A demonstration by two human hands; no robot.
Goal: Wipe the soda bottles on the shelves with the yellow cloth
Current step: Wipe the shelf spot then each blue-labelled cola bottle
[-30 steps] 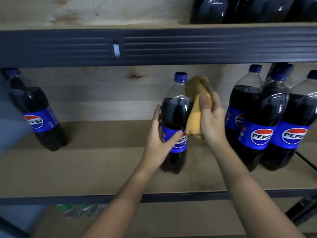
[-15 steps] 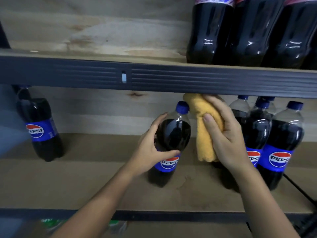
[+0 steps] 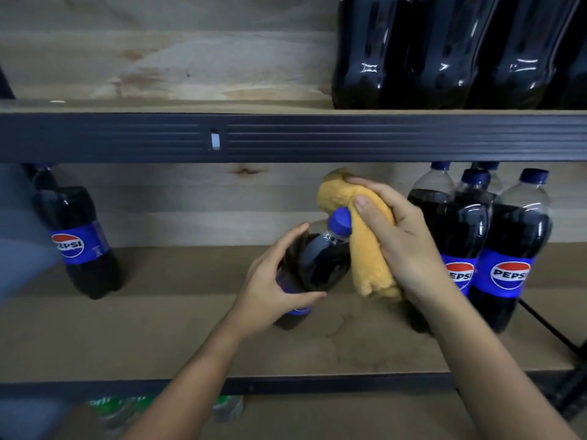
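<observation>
Left hand (image 3: pixel 273 290) grips tilted soda bottle (image 3: pixel 313 268); right hand (image 3: pixel 403 239) clutches yellow cloth (image 3: pixel 365 249) against cap. Steady base, wipe neck downward.

Bottle (image 3: pixel 313 268), upright a second ago, now tilted, cap leaning right toward the cloth (image 3: pixel 365 246). Left hand (image 3: pixel 276 287) has shifted up onto its shoulder. Right hand (image 3: pixel 403 239) has brought the cloth against the cap.

Middle shelf (image 3: pixel 158 338): tilted bottle (image 3: pixel 313 268) centre; lone bottle (image 3: pixel 79 242) far left of it; bottle cluster (image 3: pixel 495 246) right. Upper shelf (image 3: pixel 158 104): dark bottles (image 3: pixel 444 52) above cluster.
</observation>
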